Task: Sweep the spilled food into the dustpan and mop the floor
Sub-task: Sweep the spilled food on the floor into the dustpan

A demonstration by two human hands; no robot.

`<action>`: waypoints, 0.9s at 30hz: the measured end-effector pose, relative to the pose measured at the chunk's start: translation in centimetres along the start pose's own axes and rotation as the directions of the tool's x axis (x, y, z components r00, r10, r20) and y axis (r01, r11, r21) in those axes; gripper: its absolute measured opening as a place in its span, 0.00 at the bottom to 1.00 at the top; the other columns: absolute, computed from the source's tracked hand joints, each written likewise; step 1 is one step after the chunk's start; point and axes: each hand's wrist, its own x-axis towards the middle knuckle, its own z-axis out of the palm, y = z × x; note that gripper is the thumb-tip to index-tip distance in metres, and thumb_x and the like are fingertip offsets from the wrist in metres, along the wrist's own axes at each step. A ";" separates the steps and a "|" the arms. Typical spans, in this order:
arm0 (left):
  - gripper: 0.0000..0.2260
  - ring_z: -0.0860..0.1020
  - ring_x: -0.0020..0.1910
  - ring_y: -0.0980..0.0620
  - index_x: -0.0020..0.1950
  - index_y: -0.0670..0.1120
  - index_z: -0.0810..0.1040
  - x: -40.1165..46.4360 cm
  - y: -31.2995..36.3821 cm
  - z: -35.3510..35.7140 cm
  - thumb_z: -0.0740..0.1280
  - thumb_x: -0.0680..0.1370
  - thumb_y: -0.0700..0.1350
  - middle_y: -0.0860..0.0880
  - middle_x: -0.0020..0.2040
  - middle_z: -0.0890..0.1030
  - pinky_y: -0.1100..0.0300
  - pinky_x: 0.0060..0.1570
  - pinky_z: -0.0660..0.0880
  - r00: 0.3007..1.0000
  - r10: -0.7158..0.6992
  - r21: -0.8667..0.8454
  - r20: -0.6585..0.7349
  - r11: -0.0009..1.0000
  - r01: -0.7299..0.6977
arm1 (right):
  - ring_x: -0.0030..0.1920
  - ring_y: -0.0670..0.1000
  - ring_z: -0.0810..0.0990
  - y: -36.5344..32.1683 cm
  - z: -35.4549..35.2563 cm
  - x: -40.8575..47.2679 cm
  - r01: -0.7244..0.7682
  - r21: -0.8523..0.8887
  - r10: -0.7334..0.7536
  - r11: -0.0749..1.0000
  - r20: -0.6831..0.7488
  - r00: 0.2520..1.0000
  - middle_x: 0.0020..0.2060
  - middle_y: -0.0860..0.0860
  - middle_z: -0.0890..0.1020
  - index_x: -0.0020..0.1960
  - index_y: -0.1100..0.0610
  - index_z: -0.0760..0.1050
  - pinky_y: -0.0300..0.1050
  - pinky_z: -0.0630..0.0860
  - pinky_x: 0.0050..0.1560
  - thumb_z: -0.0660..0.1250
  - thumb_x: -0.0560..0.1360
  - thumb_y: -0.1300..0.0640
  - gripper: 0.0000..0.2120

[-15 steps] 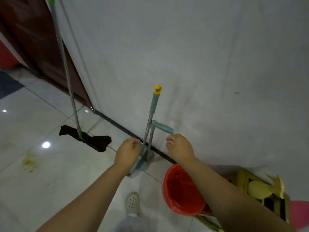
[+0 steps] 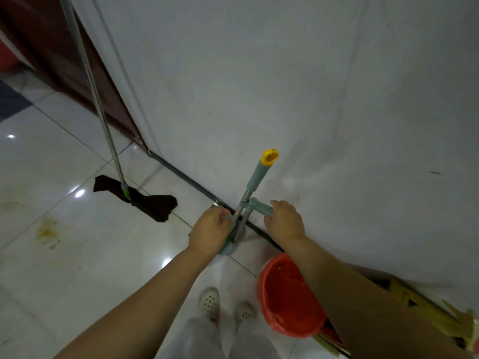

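The left hand [image 2: 211,230] is curled closed around the thin metal rods of the broom-and-dustpan set [image 2: 245,203], low down near its teal base, which rests on the floor by the wall. The right hand [image 2: 285,220] wraps its fingers over the short teal side handle [image 2: 261,207] that juts out from the rods. Above both hands rises a teal grip with a yellow cap [image 2: 270,156], leaning toward the pale, matte wall [image 2: 311,99]. Left of the set, the glossy white tile floor [image 2: 77,255] lies open, marked by a yellowish smeared spill [image 2: 48,233]. A mop [image 2: 134,196] with a dark cloth head and slim metal pole stands against the wall beside a dark red door. A round red bucket [image 2: 287,296] sits just below the right forearm, near the person's white perforated shoes [image 2: 210,303].
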 end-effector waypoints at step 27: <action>0.23 0.78 0.48 0.49 0.68 0.47 0.68 -6.8 -1.0 1.9 0.65 0.76 0.54 0.49 0.52 0.77 0.54 0.49 0.78 0.808 -0.558 -0.583 -0.187 0.725 0.366 | 0.53 0.51 0.79 -5.7 2.4 -4.1 0.198 0.460 -0.440 0.865 0.508 0.741 0.51 0.50 0.77 0.63 0.55 0.69 0.51 0.78 0.56 0.61 0.79 0.53 0.14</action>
